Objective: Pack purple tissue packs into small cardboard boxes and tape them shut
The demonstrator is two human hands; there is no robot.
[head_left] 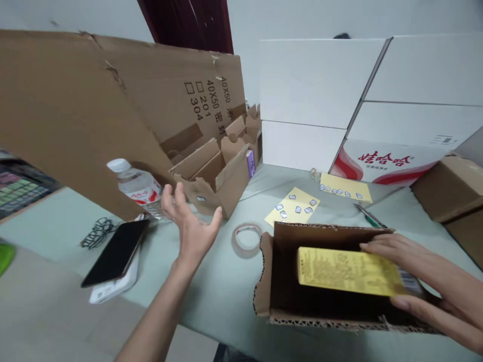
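My right hand grips a yellow box by its right end, thumb on the near side and fingers on the far side. The yellow box lies level in the mouth of an open cardboard box; whether it touches the bottom is hidden. My left hand is raised above the table with fingers spread, holding nothing. Just beyond it stands a second open cardboard box with a small sticker on its front. A roll of tape lies between my left hand and the nearer box.
Yellow sticker sheets and green-handled scissors lie behind the near box. On the left are a water bottle, a phone and a black cable. A tall cardboard sheet and white cartons wall the back.
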